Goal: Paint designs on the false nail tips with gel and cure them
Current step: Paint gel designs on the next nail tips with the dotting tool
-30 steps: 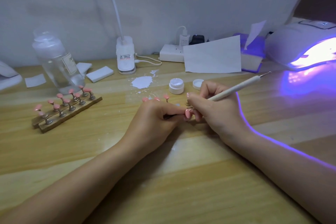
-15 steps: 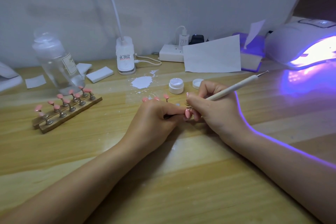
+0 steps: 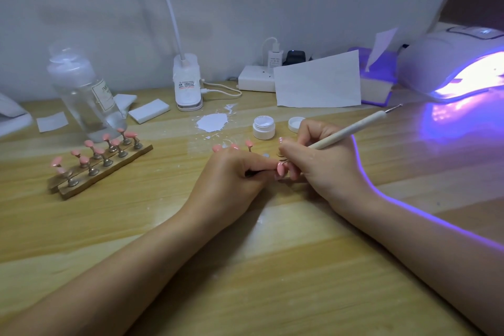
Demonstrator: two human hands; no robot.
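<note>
The open gel jar [image 3: 263, 127] holds white gel (lid [image 3: 295, 123] beside it). Your left hand [image 3: 231, 180] pinches the pink nail tip [image 3: 281, 168]; your right hand [image 3: 324, 163] grips the dotting pen [image 3: 354, 128], angled up-right

Single view, head-mounted, wide-angle. Looks forward and down from above the near table [image 3: 272, 281] edge, across the wooden top to the white wall behind. Both forearms enter from the bottom corners; left hand [image 3: 231, 180] and right hand [image 3: 321, 161] meet near frame centre, close to the lens. Lit curing lamp [image 3: 450, 63] sits at the far right edge. Straight lines bow toward the margins. No second view.
</note>
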